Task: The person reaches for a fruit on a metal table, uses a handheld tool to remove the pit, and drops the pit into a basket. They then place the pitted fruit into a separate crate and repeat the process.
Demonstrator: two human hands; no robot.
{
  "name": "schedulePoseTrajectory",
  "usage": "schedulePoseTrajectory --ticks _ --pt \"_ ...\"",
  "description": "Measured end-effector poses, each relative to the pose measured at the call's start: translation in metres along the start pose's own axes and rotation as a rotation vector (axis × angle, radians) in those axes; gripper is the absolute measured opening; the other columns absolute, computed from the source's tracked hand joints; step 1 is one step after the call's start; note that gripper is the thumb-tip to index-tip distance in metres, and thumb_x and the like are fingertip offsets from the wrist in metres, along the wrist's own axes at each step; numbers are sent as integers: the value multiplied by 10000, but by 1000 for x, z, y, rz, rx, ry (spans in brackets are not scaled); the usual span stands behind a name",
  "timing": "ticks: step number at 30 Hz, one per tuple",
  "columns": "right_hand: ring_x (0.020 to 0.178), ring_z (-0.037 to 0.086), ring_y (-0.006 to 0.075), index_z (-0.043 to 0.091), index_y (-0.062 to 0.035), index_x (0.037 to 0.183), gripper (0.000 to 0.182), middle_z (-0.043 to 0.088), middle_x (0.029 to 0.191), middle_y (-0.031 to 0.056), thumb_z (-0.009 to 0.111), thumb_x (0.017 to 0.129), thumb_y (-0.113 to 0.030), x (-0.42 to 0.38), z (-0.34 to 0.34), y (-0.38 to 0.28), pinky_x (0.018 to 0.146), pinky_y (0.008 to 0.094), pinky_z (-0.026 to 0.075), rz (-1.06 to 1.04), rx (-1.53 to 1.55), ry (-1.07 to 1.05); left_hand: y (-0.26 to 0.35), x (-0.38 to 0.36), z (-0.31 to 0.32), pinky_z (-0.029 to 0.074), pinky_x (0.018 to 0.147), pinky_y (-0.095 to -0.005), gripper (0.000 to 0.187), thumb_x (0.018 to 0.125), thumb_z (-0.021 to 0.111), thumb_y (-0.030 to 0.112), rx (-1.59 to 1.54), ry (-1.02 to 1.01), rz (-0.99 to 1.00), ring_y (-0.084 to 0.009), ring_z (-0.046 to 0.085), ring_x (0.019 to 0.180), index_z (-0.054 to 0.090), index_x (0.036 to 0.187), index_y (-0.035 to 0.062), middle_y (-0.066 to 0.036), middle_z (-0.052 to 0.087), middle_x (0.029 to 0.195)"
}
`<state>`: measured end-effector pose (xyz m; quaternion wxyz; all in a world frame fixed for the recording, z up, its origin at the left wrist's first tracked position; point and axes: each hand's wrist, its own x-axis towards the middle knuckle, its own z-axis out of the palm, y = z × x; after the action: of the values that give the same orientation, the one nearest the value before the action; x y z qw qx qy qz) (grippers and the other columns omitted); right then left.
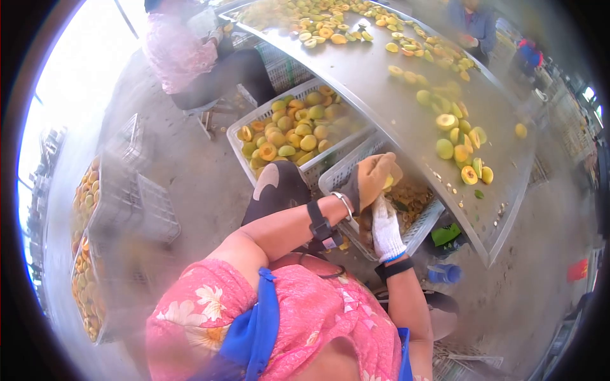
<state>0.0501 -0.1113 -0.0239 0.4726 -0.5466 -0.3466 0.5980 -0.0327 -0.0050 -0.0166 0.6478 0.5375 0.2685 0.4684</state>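
My left hand, in a brown glove, is closed around a yellow apricot-like fruit, only a sliver of which shows. Just below it, my right hand wears a white knit glove. Its fingers point up to the fruit and look closed; what they hold, if anything, is hidden. Both hands are above a grey crate with brown stones or scraps in it. Beside my hands is the edge of a metal table, where halved fruits lie scattered.
Left of my hands stands a white crate full of halved fruits. More crates are stacked farther left. A blue cup sits on the floor at right. One person sits at upper left, another stands across the table.
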Motion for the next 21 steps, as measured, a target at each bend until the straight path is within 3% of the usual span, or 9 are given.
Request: schedulePoseTrajectory --ticks 2,4,6,7,10,13,16,20,21 --pt "859 552 109 637 -37 1182 417 630 977 17 495 1063 -410 3 -5 7 755 285 462 -106 -110 -16 12 -3 -4 510 573 -314 536 1073 446 384 -66 6 -67 -194 634 643 638 773 -17 -130 677 753" --pt "974 555 126 625 1 1240 424 652 1097 48 502 1067 -367 8 -9 6 862 298 463 -113 -157 -92 30 -3 -14 531 594 -332 512 1055 474 407 -314 -44 -351 -201 636 652 647 813 -10 -129 666 740" --pt "858 512 114 606 -29 1185 381 596 996 23 509 1061 -377 4 4 0 762 283 407 -131 -118 -29 25 1 -26 522 579 -326 495 1052 484 393 -278 -210 -278 -196 628 636 648 817 -11 -138 672 752" --pt "693 457 89 608 -70 1089 352 545 835 -12 515 1052 -407 16 8 19 608 263 355 -276 -104 13 16 2 -26 521 579 -325 491 1049 491 390 -141 -150 -197 -195 624 630 649 814 -11 -138 673 751" --pt "427 364 79 591 -142 960 366 452 611 -49 538 1023 -498 8 9 6 388 256 252 -133 42 -101 5 -1 -24 515 583 -319 481 1041 509 380 100 -20 -70 -192 615 617 654 801 -11 -137 676 743" --pt "490 478 92 620 -157 1045 333 542 707 -8 557 1023 -483 -4 -1 -21 427 230 348 277 306 -302 35 -4 -26 508 601 -320 482 1034 520 358 -109 -129 -245 -195 621 617 660 754 -9 -128 673 706" --pt "370 309 67 551 -205 918 332 417 593 -57 569 1005 -525 -2 13 -18 337 229 199 272 302 -210 32 0 -35 512 619 -326 492 1034 514 349 -180 -242 -247 -198 631 626 659 725 -5 -132 677 705" --pt "378 289 60 536 -243 900 356 392 587 -70 585 972 -589 0 14 -15 343 221 204 333 238 -245 22 5 -46 514 659 -321 475 1025 539 326 362 -358 -104 -199 644 649 678 711 -2 -128 693 718" --pt "372 278 61 538 -238 899 364 383 585 -71 579 973 -592 1 16 -15 339 222 202 380 289 -236 23 4 -48 511 657 -324 467 1021 552 320 279 -353 -153 -201 646 654 683 721 -12 -132 695 717"
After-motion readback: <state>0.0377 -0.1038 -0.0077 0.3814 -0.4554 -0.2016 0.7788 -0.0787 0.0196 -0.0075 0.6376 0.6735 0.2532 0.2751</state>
